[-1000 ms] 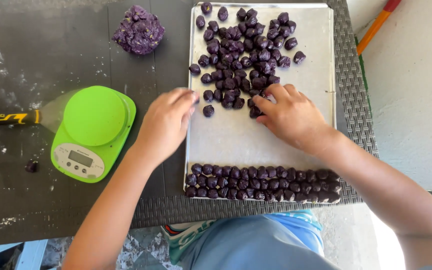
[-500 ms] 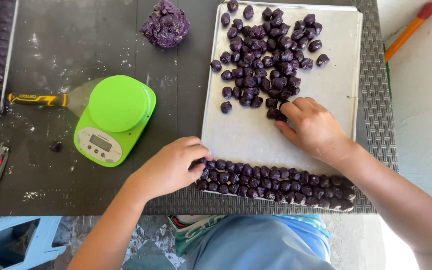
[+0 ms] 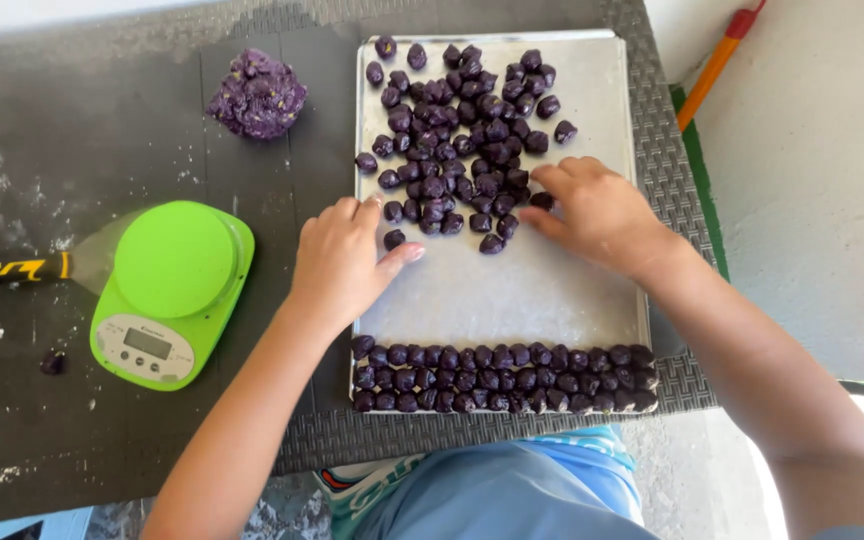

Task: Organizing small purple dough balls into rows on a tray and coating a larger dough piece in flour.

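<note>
A metal baking tray (image 3: 512, 290) lies on a dark table. A loose pile of small purple dough balls (image 3: 462, 130) covers its far half. Neat rows of purple balls (image 3: 502, 365) line its near edge. My left hand (image 3: 347, 255) rests on the tray's left side with its fingers spread, and a single ball (image 3: 393, 240) lies between forefinger and thumb. My right hand (image 3: 597, 210) sits at the pile's right edge, its fingers curled and pinching a ball (image 3: 542, 200).
A lump of purple dough (image 3: 257, 95) sits on the table at the far left of the tray. A green kitchen scale (image 3: 172, 290) stands to the left, beside a scraper with a black and yellow handle (image 3: 12, 268). An orange stick (image 3: 717, 65) leans at the far right.
My left hand went from the pile down to the near rows half a second ago and is now back at the pile. My right hand stayed at the pile's right edge.
</note>
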